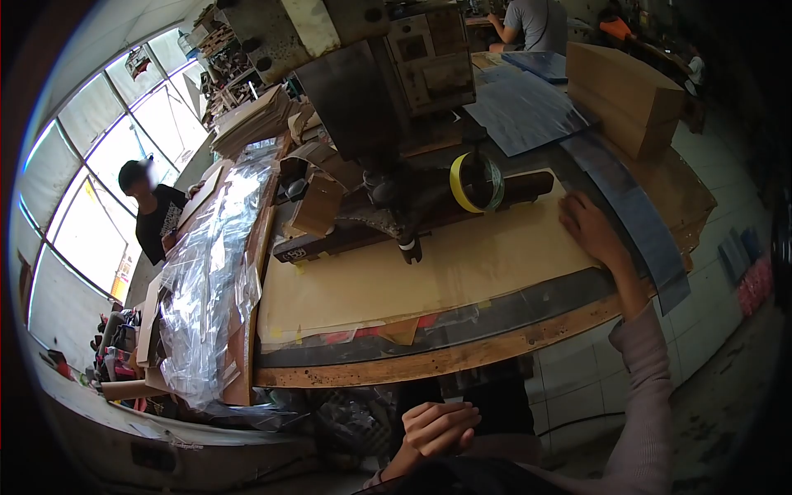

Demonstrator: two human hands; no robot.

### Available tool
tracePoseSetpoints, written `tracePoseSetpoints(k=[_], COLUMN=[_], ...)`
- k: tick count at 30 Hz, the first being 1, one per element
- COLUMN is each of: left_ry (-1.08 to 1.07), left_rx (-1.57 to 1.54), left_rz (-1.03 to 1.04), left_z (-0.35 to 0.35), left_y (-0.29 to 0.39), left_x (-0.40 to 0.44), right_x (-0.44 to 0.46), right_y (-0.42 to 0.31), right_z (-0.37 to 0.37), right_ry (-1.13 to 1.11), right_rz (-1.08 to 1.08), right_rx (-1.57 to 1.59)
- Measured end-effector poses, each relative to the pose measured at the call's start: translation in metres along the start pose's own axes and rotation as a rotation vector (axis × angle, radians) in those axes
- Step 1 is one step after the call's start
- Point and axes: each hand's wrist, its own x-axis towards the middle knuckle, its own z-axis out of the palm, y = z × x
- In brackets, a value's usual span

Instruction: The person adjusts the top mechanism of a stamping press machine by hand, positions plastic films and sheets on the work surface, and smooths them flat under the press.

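Observation:
My right hand (587, 227) rests palm down on the right part of a yellowish sheet (412, 280), its fingers stretched toward the dark machine bar (528, 188). In front of my body, below the table's front edge, my left hand (439, 427) has its fingers folded together; whatever it holds, if anything, is hidden. A yellow tape roll (466, 183) stands upright on the bar. Above the sheet hangs the machine's dark head (388, 194). Red and brown scraps (400, 330) lie along the sheet's front edge.
Clear plastic sheets (206, 280) lie at the left. A cardboard box (619, 95) stands at the back right near blue-grey sheets (528, 111) and a long strip (631, 210). One person (157, 210) stands at the left; another (535, 25) is at the back.

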Motion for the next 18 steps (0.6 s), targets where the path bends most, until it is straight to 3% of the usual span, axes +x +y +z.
tracePoseSetpoints(k=[9, 12, 15, 18], left_ry=[-0.002, 0.028, 0.021, 0.029], left_rx=[-0.002, -0.015, -0.031, -0.041], left_rz=[0.018, 0.033, 0.048, 0.041], left_z=[0.001, 0.003, -0.001, -0.001], left_y=[0.0, 0.0, 0.002, 0.001], left_x=[0.002, 0.006, 0.006, 0.003], right_x=[0.001, 0.002, -0.006, -0.038], right_y=[0.003, -0.007, 0.002, -0.04], right_z=[0.002, -0.01, -0.019, -0.044], right_ry=[-0.003, -0.132, -0.229, -0.224], right_rz=[-0.002, 0.088, 0.036, 0.151], right_rx=[-0.014, 0.006, -0.171, -0.142])
